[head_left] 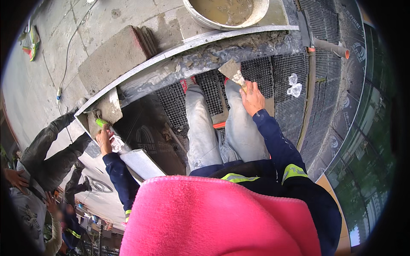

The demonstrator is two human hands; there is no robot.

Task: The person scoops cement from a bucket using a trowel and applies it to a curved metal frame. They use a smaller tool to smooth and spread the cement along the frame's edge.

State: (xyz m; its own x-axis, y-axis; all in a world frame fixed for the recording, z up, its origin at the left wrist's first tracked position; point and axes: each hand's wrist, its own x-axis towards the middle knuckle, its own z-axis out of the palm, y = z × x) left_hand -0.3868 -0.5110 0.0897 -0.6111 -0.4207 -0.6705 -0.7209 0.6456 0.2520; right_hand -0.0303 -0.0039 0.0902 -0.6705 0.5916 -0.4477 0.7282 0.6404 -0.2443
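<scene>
R hand (253,100) clamped on a flat, mortar-smeared metal scraper (231,69), blade held above the black plastic grid (290,68); L hand (104,140) closed on a bright-green-handled tool (101,122) at the near-left end of the long grey stone edging (239,31), its tip too small to make out. White round bucket (201,18) w/ murky brown water stands beyond edging, nr rough grey slabs (113,59).
</scene>
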